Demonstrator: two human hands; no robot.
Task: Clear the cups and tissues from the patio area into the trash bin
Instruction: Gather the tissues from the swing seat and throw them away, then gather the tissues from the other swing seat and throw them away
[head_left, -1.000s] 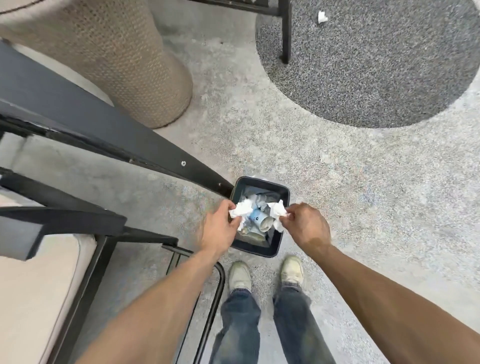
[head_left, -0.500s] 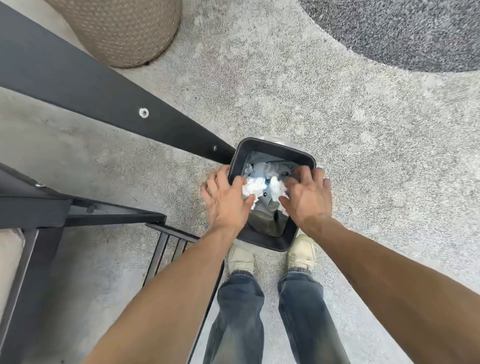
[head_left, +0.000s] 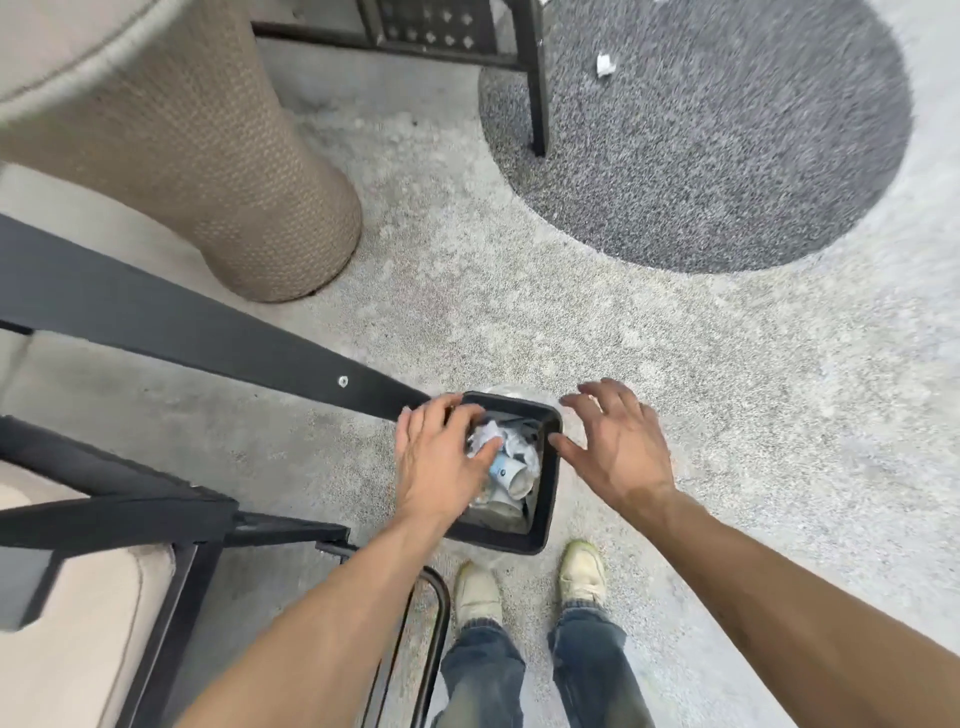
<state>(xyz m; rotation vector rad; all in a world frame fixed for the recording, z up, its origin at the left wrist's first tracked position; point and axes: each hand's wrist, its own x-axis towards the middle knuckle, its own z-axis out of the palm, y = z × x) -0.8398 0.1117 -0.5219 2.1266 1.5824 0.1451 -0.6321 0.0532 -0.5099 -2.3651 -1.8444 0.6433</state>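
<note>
A small black trash bin (head_left: 548, 499) stands on the floor just ahead of my shoes. Inside it lie crumpled white tissues (head_left: 511, 441) and a white and blue paper cup (head_left: 511, 475) on its side. My left hand (head_left: 441, 460) hovers over the bin's left rim with straight fingers, its thumb over the tissues, holding nothing. My right hand (head_left: 618, 447) is spread wide and empty just right of the bin. One more crumpled tissue (head_left: 604, 64) lies far off on the round dark rug (head_left: 727, 156).
A black chair arm (head_left: 208, 332) crosses from the left to the bin. A cushioned seat (head_left: 67, 623) is at lower left and a woven tan stool (head_left: 208, 156) at upper left. A black table leg (head_left: 535, 78) stands on the rug's edge.
Both hands held tissues over the bin a second ago, then pushed them down inside. Now both hands are empty and lifted away, the right one moved off to the right.
</note>
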